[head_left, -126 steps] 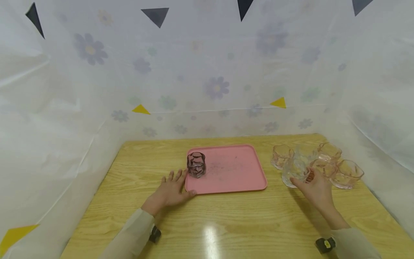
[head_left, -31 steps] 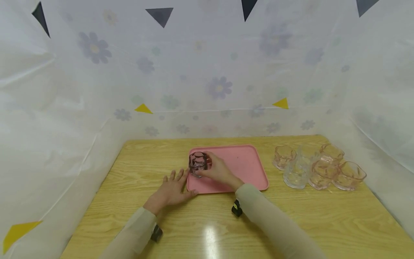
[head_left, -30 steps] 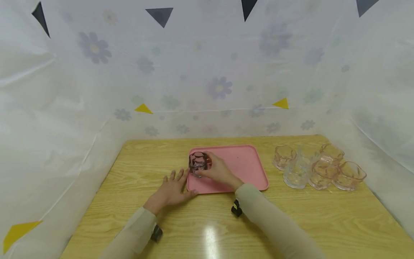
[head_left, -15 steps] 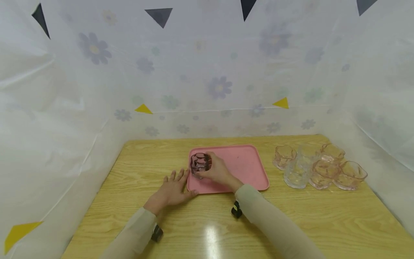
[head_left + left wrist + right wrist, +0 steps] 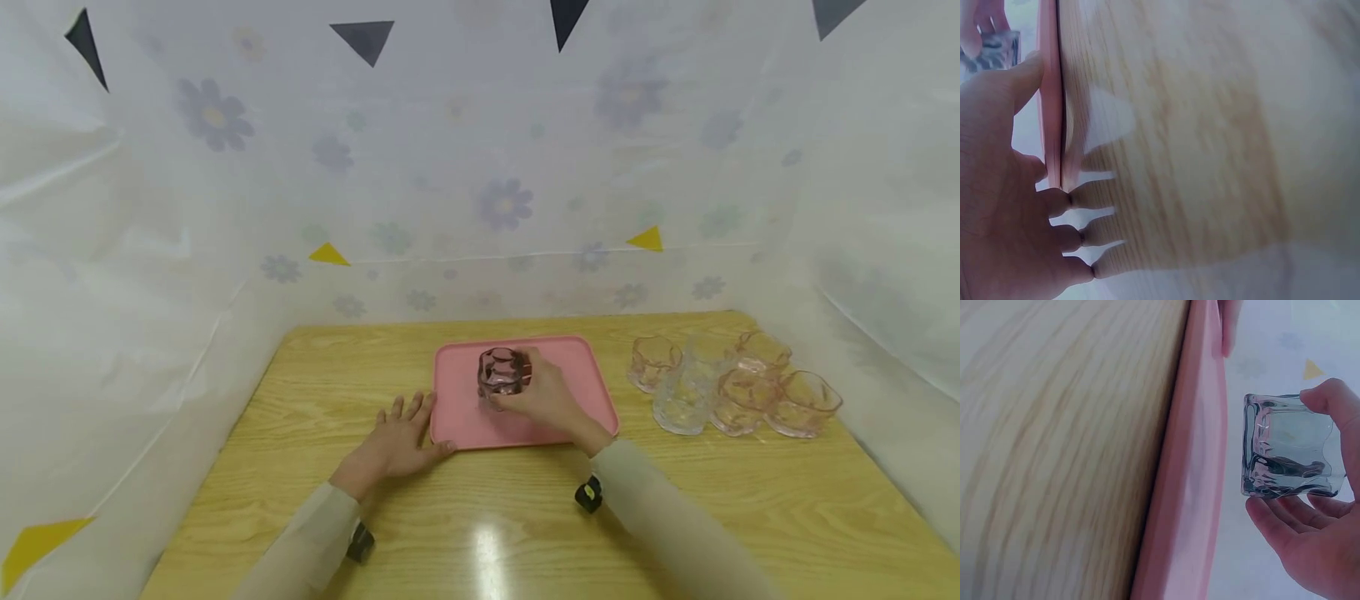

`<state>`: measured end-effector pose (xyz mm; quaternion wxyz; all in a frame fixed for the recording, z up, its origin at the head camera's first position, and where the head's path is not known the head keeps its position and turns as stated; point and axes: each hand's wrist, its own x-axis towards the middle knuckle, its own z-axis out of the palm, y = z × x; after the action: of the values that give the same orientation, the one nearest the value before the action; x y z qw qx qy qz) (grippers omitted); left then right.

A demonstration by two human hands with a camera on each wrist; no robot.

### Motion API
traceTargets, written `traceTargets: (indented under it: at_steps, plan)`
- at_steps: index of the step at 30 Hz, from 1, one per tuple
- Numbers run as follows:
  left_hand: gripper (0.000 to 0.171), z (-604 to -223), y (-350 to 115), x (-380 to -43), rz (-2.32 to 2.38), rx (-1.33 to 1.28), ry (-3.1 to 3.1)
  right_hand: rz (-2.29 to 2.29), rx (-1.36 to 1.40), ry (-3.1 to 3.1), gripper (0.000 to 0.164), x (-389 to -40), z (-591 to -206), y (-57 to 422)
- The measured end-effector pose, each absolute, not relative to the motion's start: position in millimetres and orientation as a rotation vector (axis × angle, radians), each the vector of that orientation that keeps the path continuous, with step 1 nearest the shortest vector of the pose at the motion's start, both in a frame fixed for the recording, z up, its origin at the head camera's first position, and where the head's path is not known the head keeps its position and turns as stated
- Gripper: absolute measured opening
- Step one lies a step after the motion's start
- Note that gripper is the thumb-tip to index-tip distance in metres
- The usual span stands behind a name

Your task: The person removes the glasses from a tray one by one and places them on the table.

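Observation:
A dark purple-grey glass tumbler (image 5: 500, 372) is held upright over the pink tray (image 5: 465, 429). My right hand (image 5: 551, 400) grips it from the right side, thumb on the near side and fingers on the far side. In the right wrist view, a gap shows between the base of the tumbler (image 5: 1291, 447) and the rim of the tray (image 5: 1191, 462). My left hand (image 5: 393, 446) lies with spread fingers at the tray's near left corner. Its thumb touches the tray rim, and the other fingertips rest on the table beside it.
At the right of the wooden table (image 5: 420, 533) stands a cluster of glasses: clear ones such as the ribbed glass (image 5: 682, 404), and several pale pink tumblers, one at the front right (image 5: 804, 406). White flower-printed curtains (image 5: 510, 283) enclose the back and sides.
My right hand came from the glass cluster to the tray, took hold of the dark tumbler at its left end, lifted it and moved it right. My left hand stayed put.

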<state>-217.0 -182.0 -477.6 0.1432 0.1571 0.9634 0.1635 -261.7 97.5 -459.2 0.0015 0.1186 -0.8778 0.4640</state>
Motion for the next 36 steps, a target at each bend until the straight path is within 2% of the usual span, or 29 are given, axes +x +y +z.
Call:
traceTargets:
  at_steps: [6,13,21,28,36]
  plan:
    - [0.099,-480,-183,-218,0.512,0.455,2.762,1.404,0.347,-2.729,0.092,-252,-453,130]
    - [0.097,-480,-184,-218,0.528,0.469,2.765,1.455,0.368,-2.681,0.083,-239,-448,158]
    - [0.097,-481,-184,-219,0.52,0.471,2.767,1.4,0.333,-2.693,0.091,-218,-445,189]
    - [0.097,-480,-184,-220,0.515,0.476,2.769,1.352,0.313,-2.674,0.083,-201,-447,214]
    - [0.097,-480,-184,-219,0.53,0.485,2.764,1.231,0.234,-2.705,0.091,-179,-448,239]
